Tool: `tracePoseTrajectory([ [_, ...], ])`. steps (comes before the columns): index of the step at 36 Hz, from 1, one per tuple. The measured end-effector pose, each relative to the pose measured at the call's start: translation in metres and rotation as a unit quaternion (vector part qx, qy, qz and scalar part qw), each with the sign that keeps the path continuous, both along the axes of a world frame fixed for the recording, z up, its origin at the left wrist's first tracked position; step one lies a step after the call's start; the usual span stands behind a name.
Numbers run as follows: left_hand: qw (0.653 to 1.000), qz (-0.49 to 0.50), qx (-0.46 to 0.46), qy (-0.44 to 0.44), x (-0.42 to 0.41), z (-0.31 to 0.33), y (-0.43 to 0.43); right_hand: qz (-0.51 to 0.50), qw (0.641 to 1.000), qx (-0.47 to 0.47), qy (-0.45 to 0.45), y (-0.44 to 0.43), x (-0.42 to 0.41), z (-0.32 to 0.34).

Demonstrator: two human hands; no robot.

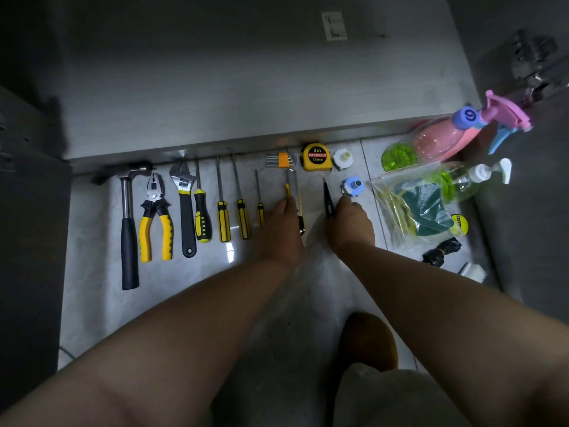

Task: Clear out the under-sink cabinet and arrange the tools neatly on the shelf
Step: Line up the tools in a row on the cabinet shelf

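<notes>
Both forearms reach forward from the bottom of the view to a row of tools laid on the pale tiled floor (172, 282), in front of the empty cabinet shelf (246, 87). The left hand (281, 224) rests on the yellow utility knife (296, 192), fingers curled down over its handle end; the knife's long axis runs away from the person, parallel with the small screwdriver (259, 198) just to its left. The right hand (349, 223) is closed on the lower end of a thin black pointed tool (326, 195), possibly a test pen, though the dim light makes that uncertain; its tip points away too, well apart from the knife. Each hand thus sits at the near end of its own tool. Beyond the fingers lie the hex keys (281, 159), the tape measure (317, 157) and a blue fitting (353, 185), close to the shelf's edge.
</notes>
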State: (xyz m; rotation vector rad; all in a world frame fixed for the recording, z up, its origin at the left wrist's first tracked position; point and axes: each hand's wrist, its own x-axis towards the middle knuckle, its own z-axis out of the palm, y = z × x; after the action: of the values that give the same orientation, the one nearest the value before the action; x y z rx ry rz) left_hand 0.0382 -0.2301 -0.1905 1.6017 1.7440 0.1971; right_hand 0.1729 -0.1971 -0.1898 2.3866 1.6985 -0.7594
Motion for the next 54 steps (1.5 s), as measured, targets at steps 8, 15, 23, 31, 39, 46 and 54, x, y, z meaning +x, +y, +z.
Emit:
tracePoseTrajectory([
  [8, 1.0, -0.016, 0.019, -0.017, -0.005, 0.005, -0.005, 0.025, 0.999, 0.031, 0.027, -0.008, -0.009, 0.015],
  [15, 0.997, -0.072, 0.015, -0.028, -0.035, 0.029, -0.008, 0.202, 0.97, -0.079, 0.113, -0.009, -0.027, 0.057],
  [23, 0.986, -0.147, -0.066, 0.037, -0.066, 0.091, 0.005, 0.347, 0.914, -0.208, 0.02, -0.005, -0.031, 0.15],
  [31, 0.981, -0.167, -0.068, 0.077, -0.107, 0.198, 0.017, 0.323, 0.94, -0.108, 0.002, -0.002, -0.022, 0.232],
  [39, 0.992, -0.01, -0.098, 0.077, -0.189, 0.23, -0.002, 0.358, 0.925, -0.107, 0.072, -0.026, -0.08, 0.239],
  [46, 0.971, 0.174, -0.164, 0.009, -0.207, 0.149, -0.025, 0.416, 0.893, -0.132, 0.109, -0.031, -0.133, 0.171],
  [54, 0.94, 0.252, -0.211, 0.096, -0.219, 0.072, -0.041, 0.409, 0.889, -0.129, 0.158, -0.028, -0.147, 0.093],
])
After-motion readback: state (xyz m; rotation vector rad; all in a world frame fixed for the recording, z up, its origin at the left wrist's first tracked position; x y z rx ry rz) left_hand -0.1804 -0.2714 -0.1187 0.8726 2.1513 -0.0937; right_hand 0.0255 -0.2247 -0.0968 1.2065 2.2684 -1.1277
